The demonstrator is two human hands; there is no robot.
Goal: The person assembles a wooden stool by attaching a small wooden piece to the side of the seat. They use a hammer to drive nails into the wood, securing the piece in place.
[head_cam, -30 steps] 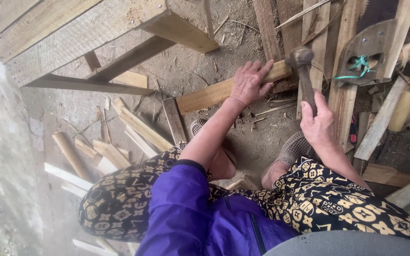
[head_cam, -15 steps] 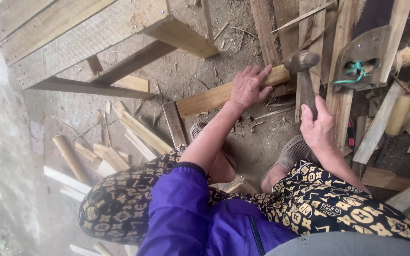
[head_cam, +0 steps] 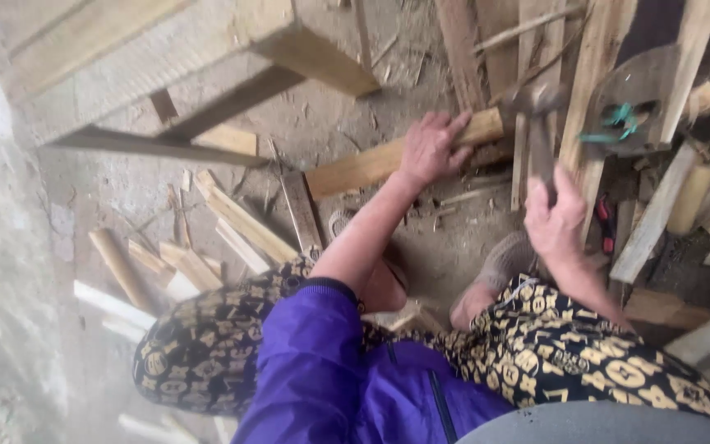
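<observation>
The left hand (head_cam: 431,150) presses flat on a wooden batten (head_cam: 371,164) lying on the dirt floor (head_cam: 454,255); the right hand (head_cam: 559,220) grips a hammer (head_cam: 536,111), its head at the batten's far end (blurred); the hammering looks underway, not finished.

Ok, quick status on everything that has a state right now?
left hand: pressed flat on the wooden bar
wooden bar: lying on the ground
right hand: gripping the hammer's handle
hammer: head at the bar's end
round saw blade: resting on planks
</observation>
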